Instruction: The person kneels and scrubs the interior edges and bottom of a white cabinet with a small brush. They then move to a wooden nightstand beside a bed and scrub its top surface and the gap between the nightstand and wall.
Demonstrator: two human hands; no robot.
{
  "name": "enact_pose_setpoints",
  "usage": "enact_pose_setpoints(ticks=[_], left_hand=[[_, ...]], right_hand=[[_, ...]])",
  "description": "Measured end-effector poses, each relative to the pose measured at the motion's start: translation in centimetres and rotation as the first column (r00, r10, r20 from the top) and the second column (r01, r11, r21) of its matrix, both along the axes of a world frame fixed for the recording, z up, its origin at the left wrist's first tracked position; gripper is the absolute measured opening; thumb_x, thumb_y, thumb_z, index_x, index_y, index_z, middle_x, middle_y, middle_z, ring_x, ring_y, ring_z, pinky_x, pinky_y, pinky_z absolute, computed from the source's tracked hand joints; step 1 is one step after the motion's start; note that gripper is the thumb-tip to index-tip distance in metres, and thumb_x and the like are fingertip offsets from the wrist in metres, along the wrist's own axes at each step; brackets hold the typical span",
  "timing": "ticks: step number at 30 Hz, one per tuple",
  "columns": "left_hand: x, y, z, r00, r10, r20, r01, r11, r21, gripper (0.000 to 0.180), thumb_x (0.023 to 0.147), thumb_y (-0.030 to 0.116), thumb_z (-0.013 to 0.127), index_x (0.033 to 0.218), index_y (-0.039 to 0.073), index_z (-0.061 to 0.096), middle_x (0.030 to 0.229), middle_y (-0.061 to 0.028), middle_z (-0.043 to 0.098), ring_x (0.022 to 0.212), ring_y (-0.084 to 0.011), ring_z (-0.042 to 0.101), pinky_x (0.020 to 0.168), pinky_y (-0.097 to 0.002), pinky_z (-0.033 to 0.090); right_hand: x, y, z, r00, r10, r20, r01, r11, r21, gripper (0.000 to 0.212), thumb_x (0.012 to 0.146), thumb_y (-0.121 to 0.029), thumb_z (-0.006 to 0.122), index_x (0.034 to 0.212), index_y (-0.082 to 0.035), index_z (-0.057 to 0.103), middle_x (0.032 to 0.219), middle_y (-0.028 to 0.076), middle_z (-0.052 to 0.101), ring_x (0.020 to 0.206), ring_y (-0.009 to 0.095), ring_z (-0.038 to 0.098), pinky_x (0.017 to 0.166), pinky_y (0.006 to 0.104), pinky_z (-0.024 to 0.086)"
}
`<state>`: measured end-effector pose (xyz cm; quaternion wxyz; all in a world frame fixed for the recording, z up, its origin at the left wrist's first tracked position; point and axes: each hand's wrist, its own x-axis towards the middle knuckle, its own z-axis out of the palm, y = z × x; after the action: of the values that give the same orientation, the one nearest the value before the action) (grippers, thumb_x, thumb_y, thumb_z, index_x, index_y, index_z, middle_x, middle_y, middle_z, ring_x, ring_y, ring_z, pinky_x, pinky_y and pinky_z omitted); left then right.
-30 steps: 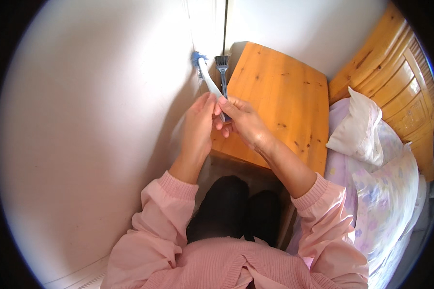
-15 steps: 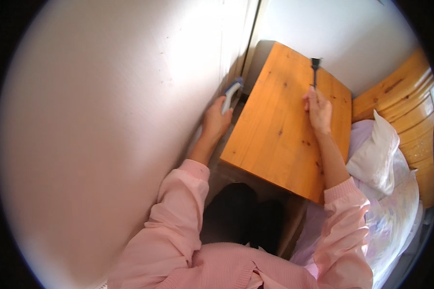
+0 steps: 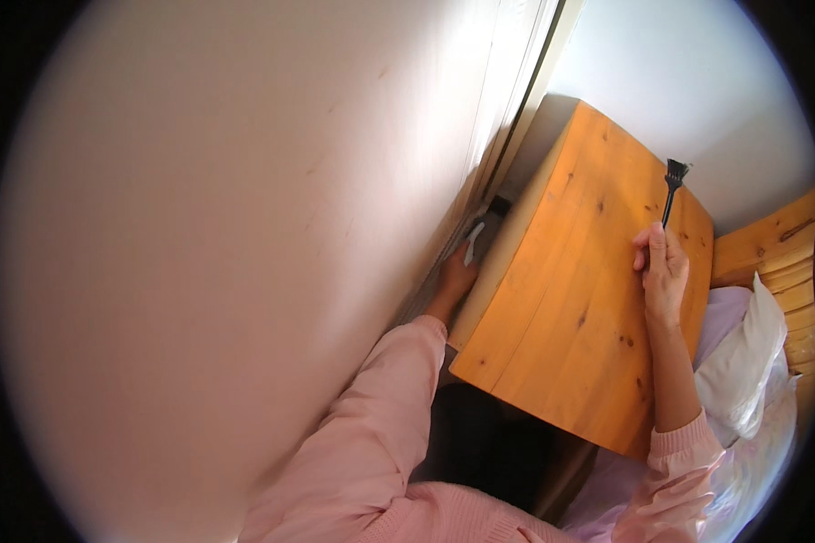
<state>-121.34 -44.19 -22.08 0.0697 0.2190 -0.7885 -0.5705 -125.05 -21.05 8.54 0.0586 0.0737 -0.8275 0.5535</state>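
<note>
My left hand (image 3: 458, 275) is down in the narrow gap between the pale wall and the wooden cabinet, closed round a white-handled brush (image 3: 474, 242). The far end of that brush sits in shadow and is hard to make out. Over the cabinet's orange wooden top (image 3: 552, 271), my right hand (image 3: 666, 279) grips a small black brush (image 3: 671, 192) by its handle. Its bristles point up and away from me, above the far right part of the top.
A pale flat surface (image 3: 199, 271) fills the left side, running close along the gap. Right of the cabinet lie a white pillow (image 3: 743, 371) and lilac bedding (image 3: 720, 317), with a wooden headboard (image 3: 770, 240) behind them. A white wall (image 3: 670, 81) stands beyond the cabinet.
My left hand has gone lower into the gap with the white-handled brush. The view has shifted, so the cabinet appears further right and lower. My right hand still holds the black brush.
</note>
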Motion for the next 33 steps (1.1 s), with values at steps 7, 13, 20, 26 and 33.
enact_pose_setpoints(ticks=[7, 13, 20, 26, 33], left_hand=[[-5.6, -0.1, -3.7, 0.994, -0.062, -0.095, 0.049, 0.990, -0.134, 0.053, 0.077, 0.011, 0.052, 0.130, 0.013, 0.048, 0.102, -0.0274, 0.060, 0.094, -0.0407, 0.059, 0.081, -0.0468, 0.047], [-8.2, -0.6, -6.2, 0.991, -0.096, 0.091, 0.118, 0.955, -0.272, 0.048, 0.079, 0.011, 0.049, 0.127, 0.012, 0.051, 0.101, -0.0266, 0.061, 0.092, -0.0410, 0.060, 0.078, -0.0483, 0.047], [-4.3, -0.8, -6.9, 0.998, -0.002, 0.070, 0.011, 0.991, -0.132, 0.047, 0.084, 0.019, 0.052, 0.129, 0.006, 0.048, 0.109, -0.0270, 0.059, 0.104, -0.0373, 0.057, 0.090, -0.0411, 0.044], [-1.1, 0.1, 1.1, 1.000, 0.019, -0.018, -0.017, 0.997, 0.079, 0.042, 0.088, 0.018, 0.049, 0.129, 0.006, 0.048, 0.107, -0.0282, 0.058, 0.103, -0.0399, 0.056, 0.087, -0.0426, 0.044], [-4.2, -0.2, 2.9, 0.993, 0.061, 0.102, -0.047, 0.990, -0.134, 0.044, 0.084, 0.015, 0.050, 0.127, 0.007, 0.050, 0.107, -0.0272, 0.059, 0.104, -0.0404, 0.056, 0.088, -0.0418, 0.044]], right_hand=[[0.2, -0.1, 0.5, 1.000, 0.005, 0.026, -0.004, 1.000, -0.008, 0.038, 0.098, -0.031, 0.043, 0.074, -0.005, 0.055, 0.057, -0.003, 0.044, 0.052, 0.005, 0.039, 0.047, 0.0210, 0.028], [0.1, 0.0, 0.4, 1.000, 0.002, 0.017, -0.002, 1.000, -0.016, 0.037, 0.098, -0.030, 0.043, 0.074, -0.005, 0.055, 0.057, -0.003, 0.044, 0.051, 0.005, 0.039, 0.047, 0.0206, 0.028], [0.1, 0.1, 0.3, 1.000, 0.028, 0.009, -0.028, 1.000, 0.005, 0.036, 0.098, -0.030, 0.043, 0.075, -0.005, 0.055, 0.058, -0.003, 0.044, 0.053, 0.004, 0.039, 0.048, 0.0201, 0.029], [0.1, 0.0, 0.3, 0.998, 0.052, -0.033, -0.051, 0.998, 0.025, 0.036, 0.098, -0.030, 0.043, 0.075, -0.006, 0.056, 0.058, -0.003, 0.043, 0.053, 0.004, 0.038, 0.048, 0.0198, 0.028], [0.0, 0.0, 0.5, 0.999, 0.032, -0.034, -0.031, 0.999, 0.032, 0.035, 0.098, -0.027, 0.043, 0.073, -0.004, 0.055, 0.055, -0.002, 0.042, 0.051, 0.005, 0.039, 0.048, 0.0211, 0.031]])
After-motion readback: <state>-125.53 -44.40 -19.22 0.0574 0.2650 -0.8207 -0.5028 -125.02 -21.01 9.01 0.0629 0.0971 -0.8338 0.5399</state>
